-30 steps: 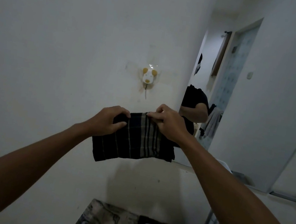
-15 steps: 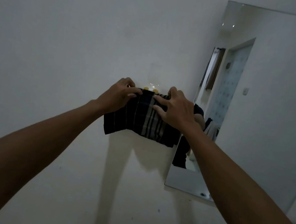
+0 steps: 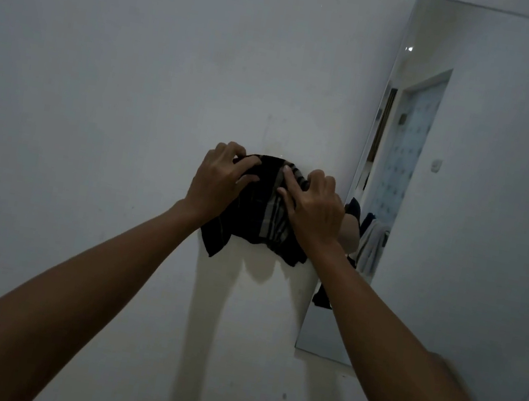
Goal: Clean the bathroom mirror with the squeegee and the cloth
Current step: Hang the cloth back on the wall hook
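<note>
A dark plaid cloth point(image 3: 262, 214) hangs against the white wall, draped over the spot where the wall hook was; the hook is hidden under it. My left hand point(image 3: 221, 181) pinches the cloth's upper left edge with curled fingers. My right hand point(image 3: 312, 204) grips its upper right part, the index finger laid across the fabric. The mirror point(image 3: 484, 200) stands on the wall to the right of the cloth, its left edge close to my right hand. No squeegee is in view.
The mirror reflects a doorway, a hanging pale towel point(image 3: 371, 248) and part of a person's arm. White wall point(image 3: 117, 90) fills the left and the space below the cloth.
Both hands have lifted the cloth up the wall and over the hook, which is now covered. The view has tilted upward, so the basin and tap have left the frame.
</note>
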